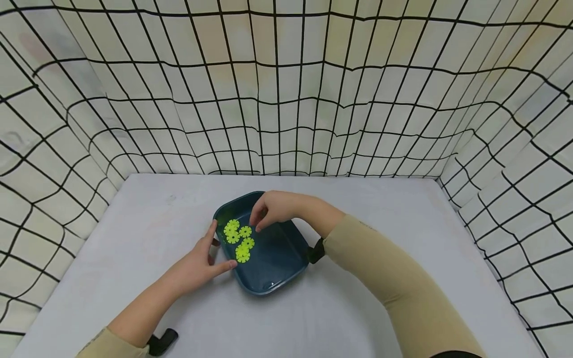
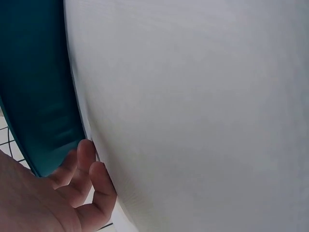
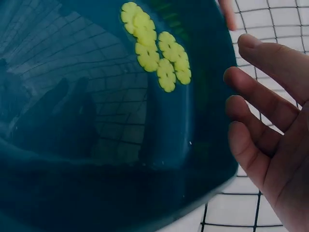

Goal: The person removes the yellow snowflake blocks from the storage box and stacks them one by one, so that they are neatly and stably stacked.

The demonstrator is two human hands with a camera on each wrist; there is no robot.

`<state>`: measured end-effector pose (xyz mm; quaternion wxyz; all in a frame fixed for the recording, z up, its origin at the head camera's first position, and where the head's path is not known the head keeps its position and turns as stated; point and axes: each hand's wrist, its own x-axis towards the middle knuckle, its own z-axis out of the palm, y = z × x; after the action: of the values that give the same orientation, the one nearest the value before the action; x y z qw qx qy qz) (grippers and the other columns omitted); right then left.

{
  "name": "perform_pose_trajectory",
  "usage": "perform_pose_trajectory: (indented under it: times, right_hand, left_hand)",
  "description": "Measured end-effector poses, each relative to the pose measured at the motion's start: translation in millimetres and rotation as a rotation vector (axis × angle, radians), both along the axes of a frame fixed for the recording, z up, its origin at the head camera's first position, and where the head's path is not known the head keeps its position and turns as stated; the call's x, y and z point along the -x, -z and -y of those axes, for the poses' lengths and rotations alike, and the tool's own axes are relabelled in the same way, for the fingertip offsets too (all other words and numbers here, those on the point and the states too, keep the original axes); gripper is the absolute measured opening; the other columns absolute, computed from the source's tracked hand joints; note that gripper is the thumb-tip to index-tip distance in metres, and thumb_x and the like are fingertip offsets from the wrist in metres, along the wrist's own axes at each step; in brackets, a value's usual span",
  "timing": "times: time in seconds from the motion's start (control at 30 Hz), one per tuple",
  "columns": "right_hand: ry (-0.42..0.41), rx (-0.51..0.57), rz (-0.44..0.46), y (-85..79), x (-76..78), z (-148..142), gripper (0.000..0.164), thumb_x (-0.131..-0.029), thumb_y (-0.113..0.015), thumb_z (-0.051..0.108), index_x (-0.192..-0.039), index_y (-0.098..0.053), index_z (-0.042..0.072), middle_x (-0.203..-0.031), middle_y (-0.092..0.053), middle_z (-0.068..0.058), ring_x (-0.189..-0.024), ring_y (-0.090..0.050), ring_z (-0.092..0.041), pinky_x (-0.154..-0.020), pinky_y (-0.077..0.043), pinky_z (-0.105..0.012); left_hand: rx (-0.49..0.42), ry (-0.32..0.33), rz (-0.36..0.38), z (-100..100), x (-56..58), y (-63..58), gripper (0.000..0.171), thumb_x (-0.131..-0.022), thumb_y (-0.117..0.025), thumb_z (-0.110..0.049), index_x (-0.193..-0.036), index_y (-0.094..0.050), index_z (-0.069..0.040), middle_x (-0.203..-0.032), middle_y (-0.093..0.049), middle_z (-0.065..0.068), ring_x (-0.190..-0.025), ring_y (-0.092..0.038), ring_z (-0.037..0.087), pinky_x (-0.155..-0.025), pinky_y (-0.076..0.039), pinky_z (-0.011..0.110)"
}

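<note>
A dark teal basin (image 1: pixel 273 253) with rounded corners sits on the white surface, and reflections suggest water in it. Several yellow-green notched plastic discs (image 3: pixel 166 75), shaped like flowers, lie grouped near its left side, some overlapping. My left hand (image 1: pixel 197 266) rests at the basin's left rim, thumb and index finger spread wide along it; in the left wrist view its other fingers (image 2: pixel 87 159) bend loosely by the outer wall. Over the basin, just right of the discs, hovers my right hand (image 1: pixel 277 206). Its fingers (image 3: pixel 251 82) are loosely bent, with nothing visible between them and the thumb.
A black net (image 1: pixel 277 99) over pale walls encloses the back and both sides of the white tabletop (image 1: pixel 380 209). Black wrist-camera mounts show at my left wrist (image 1: pixel 163 342) and right wrist (image 1: pixel 316 251), the right one close to the basin's right rim.
</note>
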<state>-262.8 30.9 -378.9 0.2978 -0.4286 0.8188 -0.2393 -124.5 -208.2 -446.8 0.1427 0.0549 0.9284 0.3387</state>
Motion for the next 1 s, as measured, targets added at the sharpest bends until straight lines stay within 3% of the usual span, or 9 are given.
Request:
perform_pose_trajectory:
  times: [0.33,0.57,1.0]
  right_hand:
    - [-0.050,-0.113,-0.020,15.0,-5.5,23.9,0.025,-0.090,-0.074,0.015,-0.115,-0.073,0.015,-0.095,-0.064,0.005,-0.087,-0.058,-0.010,-0.077,-0.048,-0.023]
    - [-0.062,-0.172,0.000,24.5,-11.7,36.4,0.025,-0.091,-0.073,0.011,-0.115,-0.071,0.016,-0.095,-0.064,0.002,-0.083,-0.058,-0.011,-0.074,-0.048,-0.023]
    - [-0.107,-0.263,-0.084,39.3,-18.5,53.6,0.035,-0.087,-0.079,0.020,-0.120,-0.068,0.025,-0.100,-0.063,0.007,-0.089,-0.057,-0.009,-0.078,-0.047,-0.023]
  left_hand:
    - [0.001,0.004,-0.010,-0.5,0.2,0.4,0.121,-0.084,-0.072,-0.057,-0.158,0.012,-0.013,-0.139,-0.046,0.024,-0.088,-0.053,0.021,-0.068,-0.046,0.033]
    - [-0.003,0.005,-0.012,0.8,0.1,2.3,0.121,-0.084,-0.072,-0.058,-0.159,0.011,-0.013,-0.139,-0.046,0.024,-0.089,-0.053,0.021,-0.069,-0.046,0.033]
    - [0.025,0.003,-0.007,0.7,1.1,1.6,0.121,-0.083,-0.072,-0.059,-0.159,0.011,-0.013,-0.139,-0.046,0.024,-0.088,-0.052,0.021,-0.068,-0.045,0.033]
